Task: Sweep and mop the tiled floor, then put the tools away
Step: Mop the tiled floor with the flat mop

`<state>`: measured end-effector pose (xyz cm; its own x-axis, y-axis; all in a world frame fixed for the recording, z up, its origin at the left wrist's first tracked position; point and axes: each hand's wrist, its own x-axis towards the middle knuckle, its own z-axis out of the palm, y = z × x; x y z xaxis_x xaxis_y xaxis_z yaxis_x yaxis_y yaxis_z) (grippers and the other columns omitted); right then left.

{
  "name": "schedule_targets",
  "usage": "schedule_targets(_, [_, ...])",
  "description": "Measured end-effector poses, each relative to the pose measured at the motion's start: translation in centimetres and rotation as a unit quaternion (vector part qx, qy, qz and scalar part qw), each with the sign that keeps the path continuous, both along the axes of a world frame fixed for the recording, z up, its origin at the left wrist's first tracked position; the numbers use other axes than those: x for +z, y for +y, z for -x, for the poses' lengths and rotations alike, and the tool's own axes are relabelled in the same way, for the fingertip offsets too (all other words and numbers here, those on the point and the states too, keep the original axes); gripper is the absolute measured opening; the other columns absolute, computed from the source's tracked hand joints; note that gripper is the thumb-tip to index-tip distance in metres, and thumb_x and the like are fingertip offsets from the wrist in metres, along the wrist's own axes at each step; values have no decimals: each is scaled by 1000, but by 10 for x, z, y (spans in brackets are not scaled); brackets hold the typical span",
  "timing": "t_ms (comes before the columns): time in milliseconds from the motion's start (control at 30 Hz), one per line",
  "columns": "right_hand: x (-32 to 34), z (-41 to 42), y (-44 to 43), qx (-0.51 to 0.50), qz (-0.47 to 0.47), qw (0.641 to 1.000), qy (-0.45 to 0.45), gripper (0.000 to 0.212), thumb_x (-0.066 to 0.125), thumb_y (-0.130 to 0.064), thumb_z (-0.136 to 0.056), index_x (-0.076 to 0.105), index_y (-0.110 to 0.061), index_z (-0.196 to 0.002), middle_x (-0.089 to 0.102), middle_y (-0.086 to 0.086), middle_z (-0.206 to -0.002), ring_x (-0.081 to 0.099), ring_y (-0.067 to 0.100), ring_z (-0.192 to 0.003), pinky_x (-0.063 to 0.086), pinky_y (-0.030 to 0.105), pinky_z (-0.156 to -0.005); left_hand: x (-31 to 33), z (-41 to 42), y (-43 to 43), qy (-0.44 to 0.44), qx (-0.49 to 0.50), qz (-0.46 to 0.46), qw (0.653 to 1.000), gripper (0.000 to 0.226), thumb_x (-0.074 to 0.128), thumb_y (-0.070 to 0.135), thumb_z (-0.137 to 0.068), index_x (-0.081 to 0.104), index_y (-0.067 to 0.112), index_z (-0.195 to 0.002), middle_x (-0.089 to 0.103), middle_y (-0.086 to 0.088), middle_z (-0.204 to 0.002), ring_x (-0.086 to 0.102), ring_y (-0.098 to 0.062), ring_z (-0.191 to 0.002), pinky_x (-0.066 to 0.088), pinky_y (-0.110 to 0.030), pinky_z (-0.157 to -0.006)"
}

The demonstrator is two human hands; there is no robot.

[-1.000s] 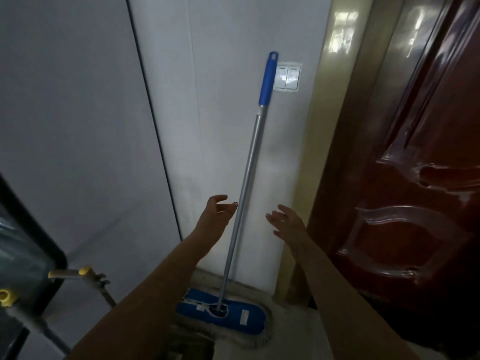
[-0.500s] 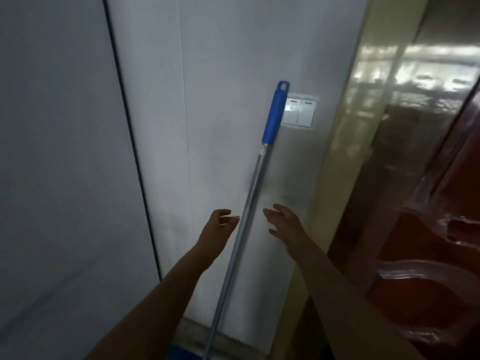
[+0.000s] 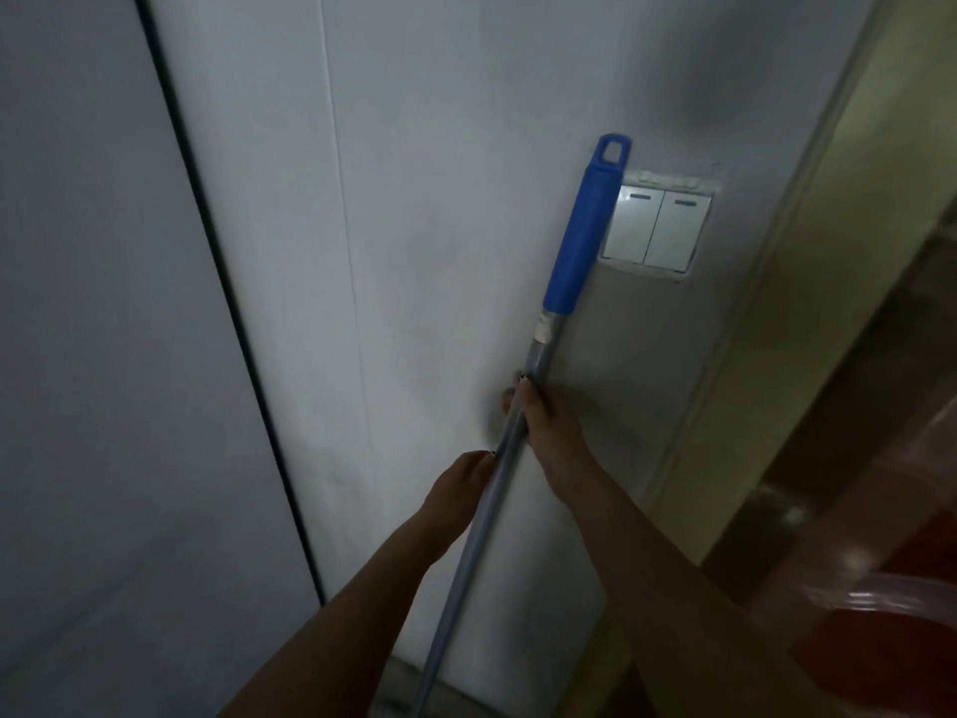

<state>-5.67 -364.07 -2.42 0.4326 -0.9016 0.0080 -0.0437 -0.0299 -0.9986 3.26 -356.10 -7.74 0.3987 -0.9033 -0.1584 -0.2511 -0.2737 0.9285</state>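
Currently the mop handle [image 3: 467, 562] leans on the wall [image 3: 414, 199] at centre frame, with its grey shaft running out the bottom edge. Right hand [image 3: 544, 432] is wrapped round the shaft, fingers curled behind it. Left hand [image 3: 458, 487] is just below, fingertips against the shaft; can't tell if it wraps round. Blue grip [image 3: 580, 230] overlaps the left edge of the two-rocker light switch [image 3: 657, 230], upper right. Dark vertical seam [image 3: 228, 313] at left. Beige door frame [image 3: 777, 380] and dark red door [image 3: 906, 655] at right. Pale band [image 3: 548, 323] under the grip: print unreadable.

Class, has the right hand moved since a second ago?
Yes, leftward: the right hand was right of the pole by the switch; now it grips the pole below the blue grip.
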Motion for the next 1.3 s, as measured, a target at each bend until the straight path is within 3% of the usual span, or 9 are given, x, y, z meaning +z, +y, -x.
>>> schedule_targets(167, [-6,-7,-9,46,-17,999,-24,37,33,-38,-101,58,-13,-113,66,6,-102,64,17,-93,42,39,-103,-6,20,-3,10,30,-19,999,44,27,37,-102,44,14,-135,51,-10,-133,48,-24,-119,37,-37,-106])
schedule_targets(267, [-12,-8,-11,83,-57,994,-32,42,28,-45,-100,58,-15,-95,67,6,-91,66,19,-86,45,37,-97,-4,27,-5,-1,53,-22,998,44,27,37,-102,42,15,-137,49,-9,-137,47,-23,-122,36,-34,-104])
schedule_targets(400, [-12,-10,-7,65,-44,996,-31,49,32,-43,-100,52,-11,-69,53,4,-58,54,16,-57,46,30,-68,-5,34,-5,-13,66,-28,997,44,27,35,-103,41,14,-139,48,-9,-137,46,-19,-118,33,-27,-93])
schedule_targets(567, [-11,-13,3,66,16,996,-54,48,36,-50,-88,45,-14,-59,46,-5,-43,48,11,-44,45,22,-53,-10,22,-6,-19,24,-70,997,45,28,39,-101,40,14,-137,47,-10,-139,44,-26,-125,32,-36,-105])
schedule_targets(733, [-4,-29,14,68,37,995,-66,47,40,-32,-101,45,-14,-58,45,0,-48,48,11,-45,45,26,-55,-20,9,2,-8,44,11,999,37,28,35,-102,48,9,-119,57,-12,-120,53,-26,-112,41,-40,-102])
schedule_targets(933, [14,-49,23,51,63,995,-57,49,37,-38,-100,46,-13,-59,46,3,-50,49,13,-46,45,23,-53,-15,-9,2,31,40,92,994,27,29,28,-103,47,8,-106,52,-5,-92,51,-12,-82,44,-29,-84])
schedule_targets(1067, [30,-62,25,50,97,993,-42,51,34,-42,-100,46,-13,-60,48,3,-53,51,12,-48,45,22,-54,-4,-23,2,44,38,132,990,29,29,32,-102,47,9,-103,52,-6,-88,50,-12,-78,44,-26,-80])
schedule_targets(1200, [42,-67,25,29,135,989,-44,53,35,-44,-99,46,-10,-60,49,5,-52,49,7,-41,42,12,-44,11,-24,3,35,26,169,985,30,27,29,-103,46,6,-98,49,-7,-84,49,-10,-71,44,-21,-75])
schedule_targets(1300, [55,-67,27,29,147,987,-55,53,37,-45,-98,46,-8,-61,49,5,-50,50,11,-42,43,15,-45,21,-22,3,33,24,195,980,30,26,27,-103,45,5,-99,49,-6,-81,49,-10,-70,44,-23,-75])
